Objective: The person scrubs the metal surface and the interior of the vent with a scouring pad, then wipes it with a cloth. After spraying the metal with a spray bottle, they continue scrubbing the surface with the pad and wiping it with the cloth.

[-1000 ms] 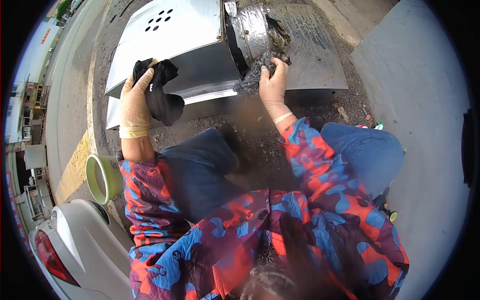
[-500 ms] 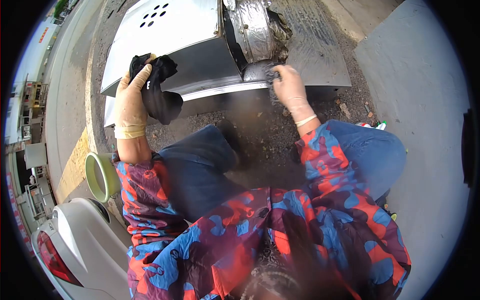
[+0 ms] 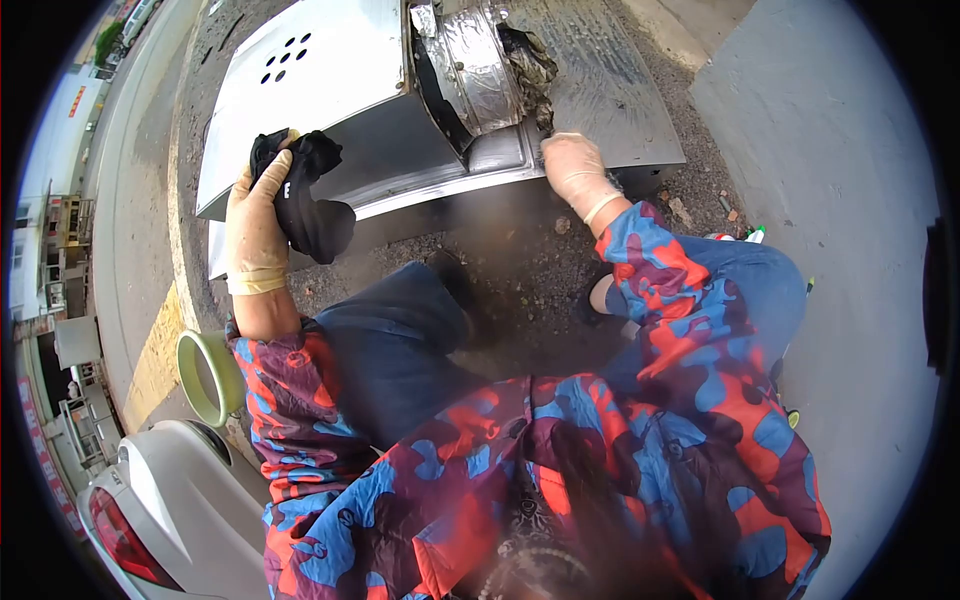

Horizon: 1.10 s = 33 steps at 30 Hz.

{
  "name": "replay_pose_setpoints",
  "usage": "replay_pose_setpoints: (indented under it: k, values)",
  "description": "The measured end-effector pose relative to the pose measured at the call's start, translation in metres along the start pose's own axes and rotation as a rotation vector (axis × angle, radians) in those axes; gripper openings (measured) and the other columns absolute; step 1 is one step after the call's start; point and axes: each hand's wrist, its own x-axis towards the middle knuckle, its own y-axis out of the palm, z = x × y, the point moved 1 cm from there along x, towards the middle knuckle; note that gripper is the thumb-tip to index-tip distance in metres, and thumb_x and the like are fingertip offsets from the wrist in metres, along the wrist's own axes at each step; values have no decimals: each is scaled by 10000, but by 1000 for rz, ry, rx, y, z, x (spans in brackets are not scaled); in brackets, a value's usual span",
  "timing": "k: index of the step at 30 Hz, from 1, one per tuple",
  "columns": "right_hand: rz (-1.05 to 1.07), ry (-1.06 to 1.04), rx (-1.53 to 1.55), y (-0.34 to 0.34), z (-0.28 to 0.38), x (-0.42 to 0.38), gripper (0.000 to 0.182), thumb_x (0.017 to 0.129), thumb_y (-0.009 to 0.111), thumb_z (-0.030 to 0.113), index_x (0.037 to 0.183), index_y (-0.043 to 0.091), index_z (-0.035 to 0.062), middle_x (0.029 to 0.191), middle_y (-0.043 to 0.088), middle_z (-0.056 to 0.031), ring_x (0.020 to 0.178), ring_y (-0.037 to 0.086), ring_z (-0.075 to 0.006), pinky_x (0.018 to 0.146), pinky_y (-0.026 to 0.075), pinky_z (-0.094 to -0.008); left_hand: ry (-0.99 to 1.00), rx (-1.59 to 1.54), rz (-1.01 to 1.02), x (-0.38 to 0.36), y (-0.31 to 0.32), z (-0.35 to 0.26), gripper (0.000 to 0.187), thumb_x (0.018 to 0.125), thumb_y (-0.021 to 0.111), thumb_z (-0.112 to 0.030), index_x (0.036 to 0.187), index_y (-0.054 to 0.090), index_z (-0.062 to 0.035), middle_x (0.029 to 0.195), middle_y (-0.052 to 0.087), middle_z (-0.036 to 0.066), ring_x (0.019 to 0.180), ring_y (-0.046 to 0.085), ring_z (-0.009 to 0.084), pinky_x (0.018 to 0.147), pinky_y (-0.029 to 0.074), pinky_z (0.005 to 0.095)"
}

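My left hand (image 3: 258,225), in a pale thin glove, is closed around a bunched black cloth (image 3: 312,200) with a small white mark on it. It is held against the near-left side of a metal range hood (image 3: 375,145). My right hand (image 3: 577,170), gloved alike, is closed with its fingers at the hood's flat metal panel (image 3: 630,130), just below torn foil. The dark wire scourer seen in it a moment ago is now hidden by the fingers. Beside that hand, a foil-wrapped duct (image 3: 478,70) rises from the hood, and the metal at its base looks wet and shiny.
A pale green bucket (image 3: 225,375) stands by my left elbow, with a white car (image 3: 190,490) behind it. Gravelly ground (image 3: 520,270) lies between my knees. A grey surface (image 3: 830,200) runs along the right, and a road (image 3: 140,180) along the left.
My right hand has moved from the duct's base toward the panel to its right, uncovering shiny metal. The scourer has gone out of sight. My left hand still holds the black cloth.
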Motion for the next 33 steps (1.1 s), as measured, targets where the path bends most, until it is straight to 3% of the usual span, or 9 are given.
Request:
replay_pose_setpoints:
  k: [3,7,13,15,19,21,23,25,33]
  values:
    - [11,50,142,-19,0,-8,222,788,547,63,949,700,59,958,677,-146,926,637,-326,824,518,-432,-8,9,2,1,1,0,272,923,584,-96,1171,621,9,1079,672,91,948,643,150,835,493,227]
    - [-594,-101,640,-39,68,-11,280,770,606,47,1049,624,55,1028,604,-127,984,573,-322,878,469,-394,6,29,0,-2,5,-2,280,926,576,-103,1177,617,13,1065,675,88,948,641,143,825,493,229]
    - [-665,235,780,72,84,14,343,714,643,28,1055,620,5,1003,626,-169,968,585,-367,865,476,-425,-36,41,-15,4,12,3,262,921,580,-84,1163,629,5,1056,678,87,933,643,146,822,495,229]
    - [-593,296,829,64,82,22,316,738,622,37,1049,618,-13,995,637,-208,962,599,-382,876,473,-434,5,9,-10,7,12,6,241,895,621,-89,1120,653,-8,1021,683,82,870,651,144,762,515,236]
    - [-526,841,1202,49,69,3,290,835,612,120,1076,583,-39,1070,624,-233,1013,604,-353,908,452,-393,-16,4,-17,5,13,5,249,897,617,-83,1129,643,1,1025,677,85,885,645,143,755,512,235]
    - [-466,980,1770,74,62,11,305,875,585,161,1098,567,-45,1111,615,-223,1052,589,-352,923,443,-375,-17,63,-28,5,10,6,249,897,618,-87,1127,639,6,1016,678,85,886,644,141,754,512,234]
    - [-431,1170,1910,60,77,26,329,905,550,215,1107,559,-45,1118,621,-213,1058,589,-354,932,438,-389,-31,82,-25,5,11,6,245,898,615,-85,1125,638,6,1022,675,86,888,644,142,758,514,235]
    - [-192,1165,1649,32,86,35,358,916,534,278,1127,581,-7,1144,621,-186,1060,590,-315,913,445,-381,-48,39,-54,2,15,6,254,899,610,-82,1136,630,8,1036,672,89,895,644,147,773,514,239]
    - [-325,1030,1958,3,76,32,299,918,528,216,1134,593,20,1072,639,-129,953,598,-237,858,454,-319,-76,3,-57,11,6,12,268,896,607,-71,1149,616,18,1049,666,97,937,640,172,843,507,265]
